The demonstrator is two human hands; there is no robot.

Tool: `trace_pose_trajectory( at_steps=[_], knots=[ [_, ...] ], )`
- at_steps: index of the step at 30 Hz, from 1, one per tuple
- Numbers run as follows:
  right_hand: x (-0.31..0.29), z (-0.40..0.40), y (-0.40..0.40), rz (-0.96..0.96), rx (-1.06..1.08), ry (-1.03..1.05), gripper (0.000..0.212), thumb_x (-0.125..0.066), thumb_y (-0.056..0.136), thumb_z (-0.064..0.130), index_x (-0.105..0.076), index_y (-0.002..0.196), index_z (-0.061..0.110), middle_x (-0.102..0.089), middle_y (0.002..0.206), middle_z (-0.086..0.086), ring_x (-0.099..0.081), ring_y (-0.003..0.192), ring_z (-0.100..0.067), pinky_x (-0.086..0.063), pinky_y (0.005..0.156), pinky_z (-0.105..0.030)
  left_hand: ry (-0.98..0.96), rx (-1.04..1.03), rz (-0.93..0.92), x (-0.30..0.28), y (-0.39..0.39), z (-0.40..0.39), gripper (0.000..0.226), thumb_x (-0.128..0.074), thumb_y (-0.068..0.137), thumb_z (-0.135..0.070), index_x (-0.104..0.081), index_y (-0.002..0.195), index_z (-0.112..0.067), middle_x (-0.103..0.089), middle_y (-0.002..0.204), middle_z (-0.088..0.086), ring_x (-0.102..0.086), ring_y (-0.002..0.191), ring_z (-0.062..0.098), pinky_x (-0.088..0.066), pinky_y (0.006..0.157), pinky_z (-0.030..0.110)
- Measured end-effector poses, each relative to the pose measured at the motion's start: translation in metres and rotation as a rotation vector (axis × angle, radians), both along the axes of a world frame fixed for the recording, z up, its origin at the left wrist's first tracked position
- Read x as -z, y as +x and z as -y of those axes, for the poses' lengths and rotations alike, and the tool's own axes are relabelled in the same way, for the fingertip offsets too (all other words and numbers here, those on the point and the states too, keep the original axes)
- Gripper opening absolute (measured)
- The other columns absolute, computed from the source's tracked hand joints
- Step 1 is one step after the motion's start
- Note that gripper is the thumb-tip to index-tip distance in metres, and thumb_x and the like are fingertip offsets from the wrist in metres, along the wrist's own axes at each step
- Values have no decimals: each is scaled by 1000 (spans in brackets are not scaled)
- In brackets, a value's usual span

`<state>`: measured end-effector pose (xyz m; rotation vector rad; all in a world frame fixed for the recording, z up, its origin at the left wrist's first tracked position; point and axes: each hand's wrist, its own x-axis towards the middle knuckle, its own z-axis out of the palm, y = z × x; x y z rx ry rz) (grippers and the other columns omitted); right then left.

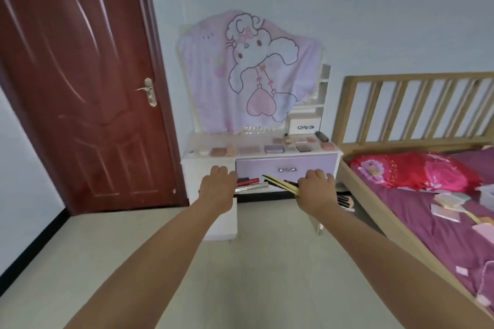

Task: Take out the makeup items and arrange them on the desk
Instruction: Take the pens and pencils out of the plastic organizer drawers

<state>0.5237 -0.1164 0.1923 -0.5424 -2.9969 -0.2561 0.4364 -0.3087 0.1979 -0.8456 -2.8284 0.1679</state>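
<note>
Two bare forearms reach forward; left hand (217,184) grips lipstick tubes (250,184), right hand (315,187) clutches slim pencils (278,183), before the palette-lined bench (192,151).

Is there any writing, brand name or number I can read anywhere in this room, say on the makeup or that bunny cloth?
None can be read.
Cartoon bunny cloth: a drawing only, no words.
Palettes on the dressing table top: any labels are too small and blurred.
Tubes in the left hand: print too blurred to read.
Pencils and brushes in the right hand: no legible marking.
Items on the bed: too blurred.
</note>
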Motion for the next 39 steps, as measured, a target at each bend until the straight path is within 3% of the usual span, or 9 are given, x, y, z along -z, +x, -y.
trace_pose_trajectory(
  at_steps=[4, 11, 19, 23, 26, 28, 32, 34, 39],
  knots=[
    [3, -66, -122, -4, -10, 12, 28, -43, 87, 18, -54, 113, 12, -45, 123, -10, -33, 122, -28, -20, 108, -46, -14, 3, -11, 2, -116, -68, 43, -53, 82, -4, -40, 123, -7, -39, 131, 14, -37, 121, 29, -42, 88, 35],
    [6, -164, -322, -23, -28, 14, 27, -45, 87, 20, -56, 110, 11, -49, 119, -8, -39, 117, -26, -30, 101, -40, -105, -23, 20, 7, -309, -154, 41, -55, 83, -9, -42, 122, -9, -44, 122, 11, -38, 116, 27, -44, 88, 36],
    [64, -230, -542, 81, -72, 0, 27, -46, 88, 24, -56, 109, 10, -51, 112, -8, -44, 111, -26, -37, 94, -37, -60, -76, 120, 61, -536, -214, 34, -52, 85, -12, -43, 118, -11, -45, 121, 10, -40, 115, 26, -43, 87, 33],
    [105, -261, -658, 199, 18, -231, 21, -45, 88, 18, -54, 105, 11, -59, 108, -5, -55, 101, -22, -42, 76, -27, -82, -71, 264, 107, -653, -252, 34, -49, 88, -13, -41, 121, -10, -43, 124, 10, -37, 118, 26, -42, 91, 34],
    [128, -278, -727, 288, 116, -419, 15, -46, 84, 12, -54, 97, 12, -58, 87, 0, -57, 84, -21, -39, 59, -23, -105, -48, 379, 132, -722, -280, 35, -50, 90, -22, -41, 122, -10, -41, 126, 11, -36, 120, 26, -41, 92, 35],
    [139, -285, -759, 337, 140, -442, 11, -46, 83, 10, -51, 91, 14, -45, 69, 4, -51, 75, -19, -36, 54, -22, -104, -36, 429, 145, -757, -298, 34, -51, 90, -23, -42, 121, -10, -42, 126, 11, -36, 121, 27, -41, 92, 36],
    [171, -302, -815, 389, 174, -483, 17, -46, 83, 8, -53, 98, 12, -40, 66, 4, -49, 73, -19, -37, 58, -25, -133, -20, 531, 177, -804, -332, 35, -52, 87, -18, -43, 120, -10, -43, 123, 12, -37, 118, 27, -41, 91, 35],
    [189, -310, -837, 409, 174, -499, 20, -45, 84, 8, -51, 102, 10, -48, 75, 1, -48, 73, -18, -35, 54, -24, -152, -40, 607, 198, -818, -344, 37, -53, 86, -17, -41, 121, -10, -42, 123, 11, -37, 118, 26, -42, 89, 34],
    [227, -325, -857, 458, 132, -550, 22, -44, 87, 13, -46, 109, 8, -59, 104, -9, -59, 88, -25, -42, 63, -29, -114, -105, 755, 239, -829, -357, 45, -55, 83, -19, -38, 124, -11, -40, 124, 10, -36, 119, 26, -43, 87, 33]
  ],
)
